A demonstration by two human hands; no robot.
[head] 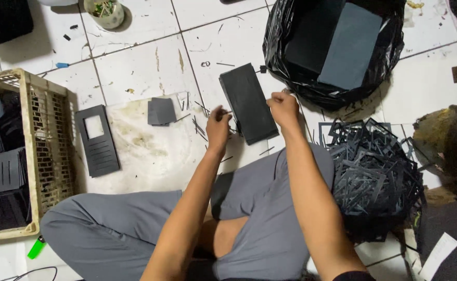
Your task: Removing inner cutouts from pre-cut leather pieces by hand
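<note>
My grey trouser knees (134, 224) sit low; both hands work a black sheet stack (248, 103).
Left hand (218, 127) pinches a thin strip (226, 112), right hand (284, 108) grips the stack's edge; I'd peel slowly.

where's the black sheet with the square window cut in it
In the head view it lies flat on the white tile floor at left, just right of the beige plastic crate and left of the small dark square pieces.

Black slotted sheet (248, 102), grey trousers (270, 208), white floor tiles (134, 67).
</note>
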